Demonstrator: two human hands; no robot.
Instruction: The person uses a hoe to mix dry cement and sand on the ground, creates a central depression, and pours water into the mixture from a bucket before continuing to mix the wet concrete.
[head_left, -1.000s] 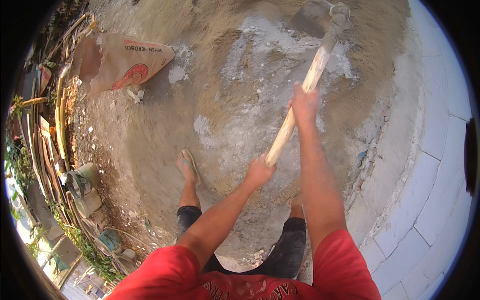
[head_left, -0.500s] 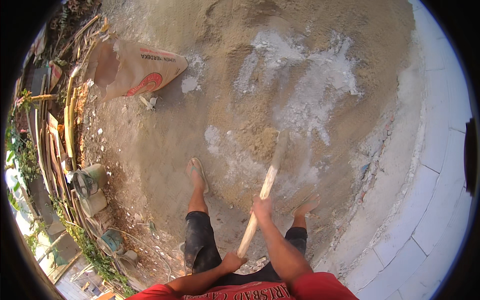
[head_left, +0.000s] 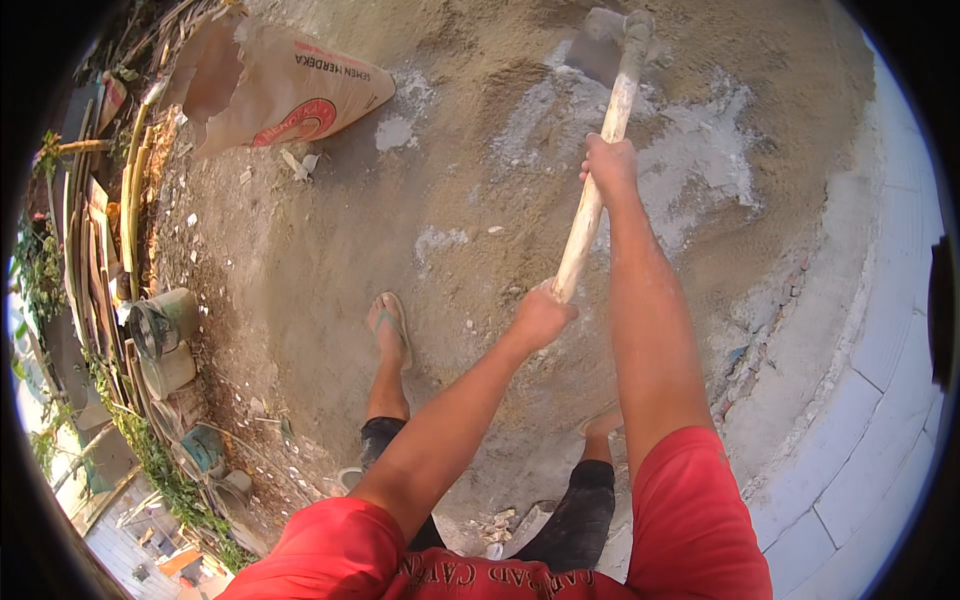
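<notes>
Both left hand (head_left: 543, 318) and right hand (head_left: 612, 166), I noted remotely, gripped the hoe (head_left: 584, 230); the cement sack (head_left: 275, 80) bore dark lettering (head_left: 346, 68) and a red emblem (head_left: 300, 122).

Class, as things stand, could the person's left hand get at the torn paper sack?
Probably not: the left hand grips the wooden hoe handle, and the sack lies ahead and to the left, though nothing visible stands between.

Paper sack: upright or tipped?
Tipped: the paper sack lies on its side on the ground, its torn mouth toward picture left.
</notes>
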